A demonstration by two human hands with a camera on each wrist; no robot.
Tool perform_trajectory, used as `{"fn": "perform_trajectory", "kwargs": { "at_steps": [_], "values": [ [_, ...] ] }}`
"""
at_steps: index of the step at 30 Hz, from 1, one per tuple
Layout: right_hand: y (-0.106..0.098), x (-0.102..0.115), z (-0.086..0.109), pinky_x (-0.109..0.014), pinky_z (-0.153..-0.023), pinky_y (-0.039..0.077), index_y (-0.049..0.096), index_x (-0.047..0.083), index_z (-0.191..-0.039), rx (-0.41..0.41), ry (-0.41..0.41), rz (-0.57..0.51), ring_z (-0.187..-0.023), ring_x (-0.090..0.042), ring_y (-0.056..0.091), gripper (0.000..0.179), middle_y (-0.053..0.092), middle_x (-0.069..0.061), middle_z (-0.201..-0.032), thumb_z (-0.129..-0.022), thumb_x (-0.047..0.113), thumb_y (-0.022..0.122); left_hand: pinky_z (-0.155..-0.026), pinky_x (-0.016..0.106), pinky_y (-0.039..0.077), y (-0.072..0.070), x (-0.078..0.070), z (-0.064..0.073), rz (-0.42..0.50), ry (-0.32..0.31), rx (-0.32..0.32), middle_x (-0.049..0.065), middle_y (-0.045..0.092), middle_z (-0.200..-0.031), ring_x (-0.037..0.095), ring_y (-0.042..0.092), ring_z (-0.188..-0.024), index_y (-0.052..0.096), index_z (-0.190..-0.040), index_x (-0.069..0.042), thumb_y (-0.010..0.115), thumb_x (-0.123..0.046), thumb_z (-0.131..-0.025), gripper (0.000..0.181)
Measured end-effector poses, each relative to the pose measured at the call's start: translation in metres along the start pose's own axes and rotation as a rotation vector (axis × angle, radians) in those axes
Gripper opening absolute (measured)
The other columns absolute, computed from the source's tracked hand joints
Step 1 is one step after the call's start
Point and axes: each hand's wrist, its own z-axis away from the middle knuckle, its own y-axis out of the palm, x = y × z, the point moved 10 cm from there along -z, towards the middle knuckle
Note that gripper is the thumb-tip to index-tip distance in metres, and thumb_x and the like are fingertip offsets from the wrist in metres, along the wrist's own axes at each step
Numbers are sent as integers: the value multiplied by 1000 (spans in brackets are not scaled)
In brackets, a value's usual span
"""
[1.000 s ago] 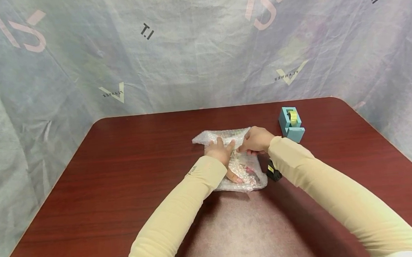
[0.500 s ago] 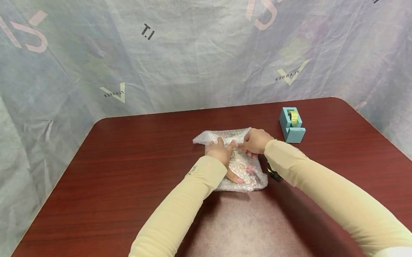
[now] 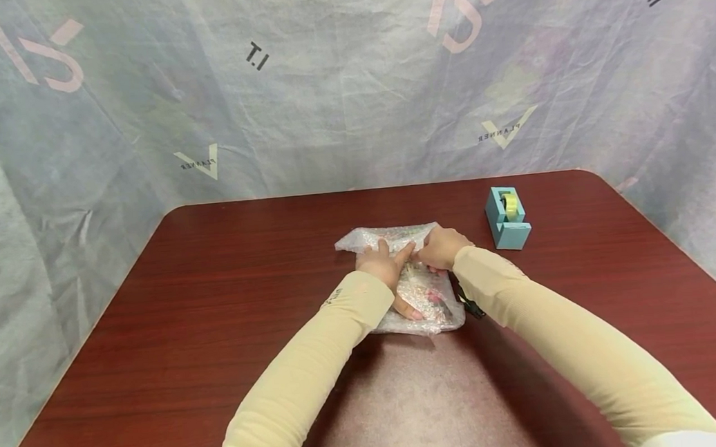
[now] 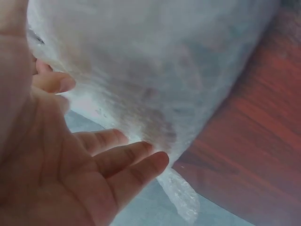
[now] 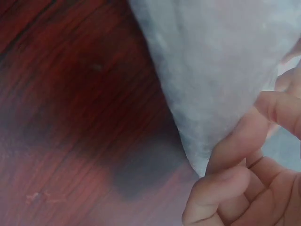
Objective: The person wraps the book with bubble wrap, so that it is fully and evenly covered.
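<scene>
A package in clear bubble wrap [image 3: 430, 319] lies at the middle of the table, with pink and green patches showing through. My left hand [image 3: 380, 267] rests over its left part, fingers spread and thumb stretched toward the near side. In the left wrist view, the fingers [image 4: 136, 172] reach straight along the wrap's edge. At the upper right of the package, my right hand [image 3: 443, 247] has its fingers curled and pinches the wrap. The right wrist view shows these bent fingers [image 5: 235, 150] at the wrap's corner.
A light-blue tape dispenser [image 3: 507, 218] with a yellowish roll stands behind and right of the package. A small black object [image 3: 472, 307] shows under the right sleeve. A grey printed cloth [image 3: 343, 100] hangs behind the dark red table [image 3: 213, 296].
My right hand has shifted slightly down and its forearm has swung left. The left index finger now stretches farther right toward it. The package stays in place.
</scene>
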Motion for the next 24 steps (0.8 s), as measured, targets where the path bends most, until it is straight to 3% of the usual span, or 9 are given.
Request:
{"fn": "perform_trajectory", "kwargs": {
  "at_steps": [3, 6, 16, 20, 24],
  "values": [
    [4, 1, -1, -26, -50, 41, 60, 10, -70, 29, -30, -5, -45, -10, 46, 35, 52, 1, -52, -97, 32, 65, -117, 44, 33, 1, 0, -2, 12, -3, 12, 21, 17, -166, 41, 27, -149, 10, -165, -33, 82, -71, -66, 129],
    [6, 2, -1, -23, -46, 37, 61, 7, -73, 60, -64, -20, -45, -10, 43, 32, 53, 0, -54, -97, 29, 65, -116, 46, 34, 0, -1, -1, 22, -4, 17, 21, 17, -166, 42, 27, -149, 11, -165, -33, 83, -69, -65, 128],
    [3, 7, 17, -30, -65, 49, 67, 6, -89, 102, -241, -113, -69, -16, 60, 28, 65, -5, -78, -97, 33, 68, -116, 49, 35, 0, 0, -2, 34, 7, 31, 23, 16, -166, 43, 26, -149, 12, -165, -31, 82, -69, -68, 126],
    [-2, 14, 30, -33, -69, 51, 70, 8, -98, 46, -372, -129, -76, -17, 64, 17, 69, -5, -88, -97, 25, 70, -116, 49, 34, 0, 0, -2, 43, 18, 24, 24, 17, -165, 44, 28, -148, 14, -165, -29, 83, -68, -67, 126],
    [-4, 22, 37, -31, -62, 47, 73, 9, -88, -45, -457, -114, -66, -12, 58, 11, 70, -1, -77, -95, 17, 73, -116, 49, 34, -1, -1, -1, 44, 19, 17, 23, 18, -165, 45, 28, -148, 14, -165, -29, 84, -68, -66, 127]
  ]
}}
